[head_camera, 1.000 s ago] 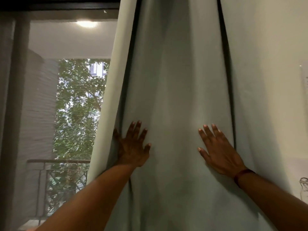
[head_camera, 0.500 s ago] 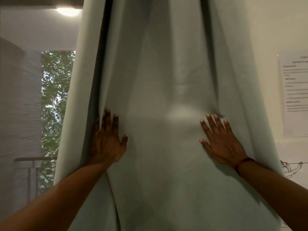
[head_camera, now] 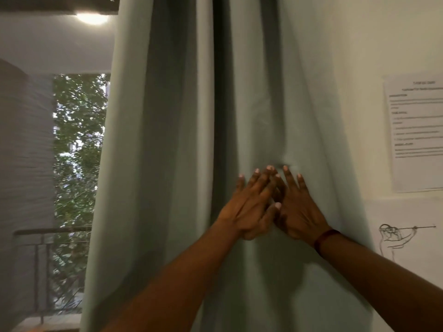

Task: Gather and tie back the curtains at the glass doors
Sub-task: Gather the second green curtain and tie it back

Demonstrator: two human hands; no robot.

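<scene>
A pale grey-green curtain [head_camera: 172,140] hangs in long folds down the middle of the view, bunched toward the right wall. My left hand [head_camera: 249,207] lies flat on the fabric with fingers spread, its fingertips overlapping my right hand [head_camera: 297,207]. That right hand is also pressed flat against the cloth, with a dark band at its wrist. Neither hand has cloth gripped in its fingers. A deep dark fold runs down just left of my left hand. No tie-back is visible.
Left of the curtain, the glass door [head_camera: 79,144] shows trees and a balcony railing [head_camera: 48,236]. A ceiling lamp [head_camera: 92,17] glows above. On the cream wall at right hang a printed sheet [head_camera: 417,133] and a sketch [head_camera: 398,236].
My left hand has slid right across the curtain until it overlaps my right hand, pushing the fabric into tighter folds. The view has shifted slightly to the right.
</scene>
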